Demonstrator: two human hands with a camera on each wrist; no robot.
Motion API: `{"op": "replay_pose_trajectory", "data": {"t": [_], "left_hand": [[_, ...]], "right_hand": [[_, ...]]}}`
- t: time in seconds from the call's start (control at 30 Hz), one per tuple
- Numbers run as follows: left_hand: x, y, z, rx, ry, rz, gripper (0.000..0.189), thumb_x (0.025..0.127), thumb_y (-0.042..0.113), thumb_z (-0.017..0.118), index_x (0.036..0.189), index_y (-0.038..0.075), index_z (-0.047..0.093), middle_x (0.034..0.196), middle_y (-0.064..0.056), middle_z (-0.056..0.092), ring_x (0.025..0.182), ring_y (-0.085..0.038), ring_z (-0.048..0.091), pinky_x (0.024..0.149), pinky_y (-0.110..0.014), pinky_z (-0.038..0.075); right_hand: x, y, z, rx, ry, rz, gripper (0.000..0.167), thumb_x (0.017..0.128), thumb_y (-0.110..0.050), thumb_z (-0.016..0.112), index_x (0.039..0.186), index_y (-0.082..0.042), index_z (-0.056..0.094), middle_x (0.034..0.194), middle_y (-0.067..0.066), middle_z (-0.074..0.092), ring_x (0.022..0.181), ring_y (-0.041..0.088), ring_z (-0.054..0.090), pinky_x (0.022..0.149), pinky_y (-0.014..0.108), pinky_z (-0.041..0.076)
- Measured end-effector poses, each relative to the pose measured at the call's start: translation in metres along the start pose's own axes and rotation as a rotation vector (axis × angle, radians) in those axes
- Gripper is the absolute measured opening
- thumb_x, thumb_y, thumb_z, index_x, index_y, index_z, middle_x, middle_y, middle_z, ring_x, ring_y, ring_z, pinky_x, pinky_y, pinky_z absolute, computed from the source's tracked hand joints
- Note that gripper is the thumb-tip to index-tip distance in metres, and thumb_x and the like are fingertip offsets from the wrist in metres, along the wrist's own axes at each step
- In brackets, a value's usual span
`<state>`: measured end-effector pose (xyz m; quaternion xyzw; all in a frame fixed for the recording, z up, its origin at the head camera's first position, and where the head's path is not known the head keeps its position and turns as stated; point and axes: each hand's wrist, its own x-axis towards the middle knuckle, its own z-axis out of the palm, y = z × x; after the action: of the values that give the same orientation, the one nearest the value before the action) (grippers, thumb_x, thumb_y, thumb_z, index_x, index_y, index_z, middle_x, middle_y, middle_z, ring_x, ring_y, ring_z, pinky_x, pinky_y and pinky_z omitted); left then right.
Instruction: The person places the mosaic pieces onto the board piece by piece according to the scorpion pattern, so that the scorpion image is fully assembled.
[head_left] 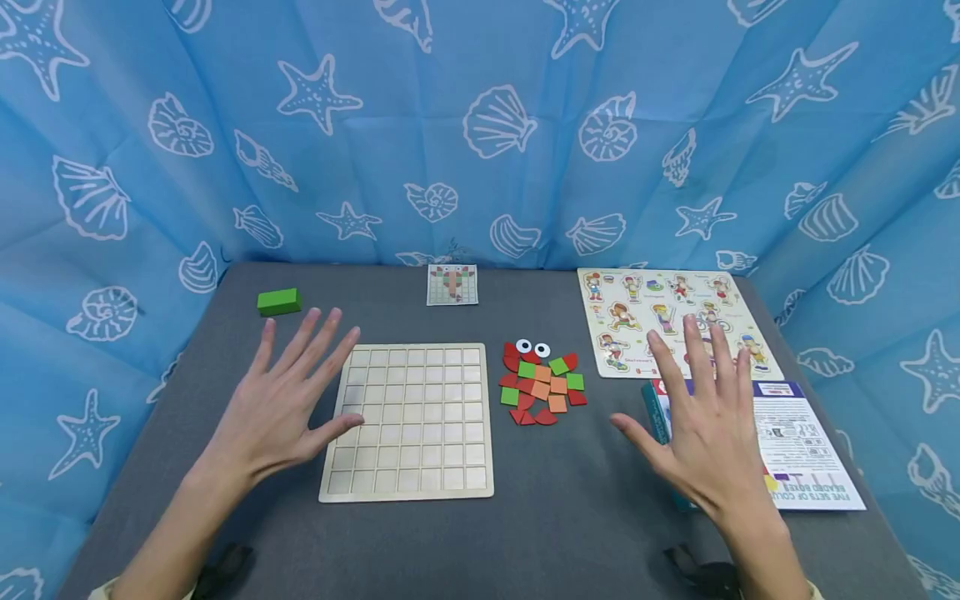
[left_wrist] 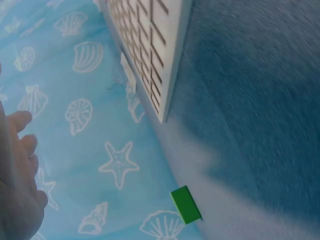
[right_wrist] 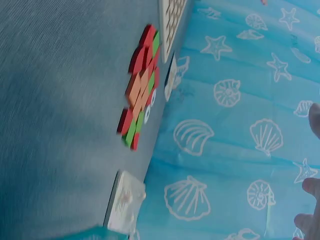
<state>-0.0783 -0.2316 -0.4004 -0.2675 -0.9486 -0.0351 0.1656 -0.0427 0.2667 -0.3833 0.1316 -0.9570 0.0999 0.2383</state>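
Note:
My left hand (head_left: 281, 408) is held over the table with its fingers spread, overlapping the left edge of a wooden grid board (head_left: 408, 421) in the head view. My right hand (head_left: 708, 425), also spread and holding nothing, is above a box (head_left: 810, 450) with printed text. Between the hands lies a loose cluster of flat tiles: red pieces (head_left: 546, 416), green squares (head_left: 509, 397), orange squares (head_left: 557, 403) and two white eye pieces (head_left: 542, 350). The grid's cells hold no tiles. In the left wrist view, fingers (left_wrist: 29, 145) show at the left edge.
A green block (head_left: 279, 302) lies at the back left. Behind the grid board is a small pattern card (head_left: 452, 285). A wooden puzzle board with sports figures (head_left: 622, 317) lies at the back right, partly behind my right fingers. A blue shell-print curtain (head_left: 420, 133) surrounds the grey table.

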Motion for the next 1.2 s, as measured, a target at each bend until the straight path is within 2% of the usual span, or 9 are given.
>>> {"op": "replay_pose_trajectory", "data": {"t": [0.1, 0.23, 0.33, 0.43, 0.5, 0.6, 0.77, 1.0, 1.2], "left_hand": [[0.001, 0.001, 0.0, -0.038, -0.035, -0.025, 0.098, 0.103, 0.086, 0.021, 0.175, 0.02, 0.023, 0.183, -0.013, 0.022, 0.173, -0.035, 0.013, 0.139, -0.062, -0.007], [0.003, 0.001, 0.002, -0.121, -0.082, -0.071, 0.089, 0.106, 0.072, 0.047, 0.175, 0.02, 0.025, 0.184, -0.01, 0.021, 0.171, -0.038, 0.022, 0.139, -0.063, 0.001], [0.004, 0.003, 0.004, -0.219, -0.132, -0.131, 0.085, 0.107, 0.059, 0.058, 0.174, 0.019, 0.025, 0.184, -0.011, 0.02, 0.171, -0.039, 0.019, 0.138, -0.064, 0.008], [0.007, 0.004, 0.006, -0.345, -0.208, -0.209, 0.081, 0.109, 0.054, 0.058, 0.174, 0.018, 0.027, 0.184, -0.012, 0.018, 0.172, -0.039, 0.016, 0.137, -0.066, 0.013], [0.008, 0.004, 0.006, -0.42, -0.269, -0.266, 0.078, 0.11, 0.054, 0.056, 0.173, 0.017, 0.028, 0.184, -0.014, 0.019, 0.171, -0.041, 0.017, 0.135, -0.069, 0.018], [0.01, 0.003, 0.007, -0.504, -0.351, -0.325, 0.075, 0.112, 0.054, 0.054, 0.172, 0.014, 0.032, 0.182, -0.017, 0.023, 0.168, -0.047, 0.024, 0.129, -0.074, 0.025], [0.009, -0.004, 0.017, -0.602, -0.453, -0.328, 0.07, 0.112, 0.042, 0.059, 0.167, 0.003, 0.039, 0.177, -0.03, 0.026, 0.162, -0.054, 0.032, 0.125, -0.074, 0.034], [0.005, -0.018, 0.028, -0.654, -0.609, -0.38, 0.078, 0.106, 0.033, 0.07, 0.168, 0.001, 0.036, 0.175, -0.038, 0.021, 0.161, -0.06, 0.026, 0.124, -0.075, 0.033], [0.005, -0.026, 0.028, -0.66, -0.695, -0.407, 0.092, 0.098, 0.025, 0.082, 0.172, 0.007, 0.03, 0.179, -0.032, 0.014, 0.164, -0.057, 0.019, 0.126, -0.075, 0.029]], "right_hand": [[0.002, -0.008, 0.005, 0.03, -0.015, 0.008, 0.107, 0.094, -0.095, 0.026, 0.172, -0.022, 0.033, 0.181, 0.021, 0.022, 0.168, 0.051, 0.016, 0.137, 0.07, 0.005], [0.007, -0.018, 0.013, 0.087, -0.037, 0.017, 0.103, 0.096, -0.092, 0.029, 0.171, -0.022, 0.035, 0.181, 0.019, 0.025, 0.167, 0.05, 0.02, 0.136, 0.07, 0.012], [0.011, -0.024, 0.019, 0.146, -0.065, 0.023, 0.093, 0.099, -0.08, 0.05, 0.171, -0.022, 0.036, 0.18, 0.016, 0.028, 0.165, 0.048, 0.025, 0.13, 0.074, 0.022], [0.016, -0.028, 0.028, 0.225, -0.095, 0.027, 0.089, 0.096, -0.054, 0.074, 0.17, -0.021, 0.037, 0.177, 0.016, 0.036, 0.162, 0.045, 0.033, 0.124, 0.075, 0.032], [0.02, -0.028, 0.035, 0.288, -0.114, 0.031, 0.087, 0.094, -0.039, 0.081, 0.169, -0.019, 0.04, 0.173, 0.016, 0.042, 0.158, 0.043, 0.04, 0.122, 0.073, 0.035], [0.027, -0.027, 0.049, 0.408, -0.144, 0.038, 0.078, 0.096, -0.022, 0.081, 0.165, -0.015, 0.045, 0.167, 0.017, 0.051, 0.153, 0.042, 0.047, 0.121, 0.071, 0.039], [0.038, -0.019, 0.077, 0.53, -0.224, 0.082, 0.058, 0.101, -0.007, 0.074, 0.156, -0.008, 0.055, 0.155, 0.02, 0.062, 0.14, 0.044, 0.059, 0.111, 0.066, 0.051], [0.054, -0.004, 0.107, 0.478, -0.326, 0.14, 0.039, 0.104, -0.001, 0.067, 0.142, 0.003, 0.066, 0.142, 0.027, 0.069, 0.135, 0.046, 0.063, 0.114, 0.066, 0.049], [0.065, 0.008, 0.116, 0.424, -0.384, 0.172, 0.027, 0.102, -0.002, 0.07, 0.127, 0.005, 0.075, 0.128, 0.029, 0.072, 0.115, 0.044, 0.067, 0.1, 0.062, 0.053]]}}
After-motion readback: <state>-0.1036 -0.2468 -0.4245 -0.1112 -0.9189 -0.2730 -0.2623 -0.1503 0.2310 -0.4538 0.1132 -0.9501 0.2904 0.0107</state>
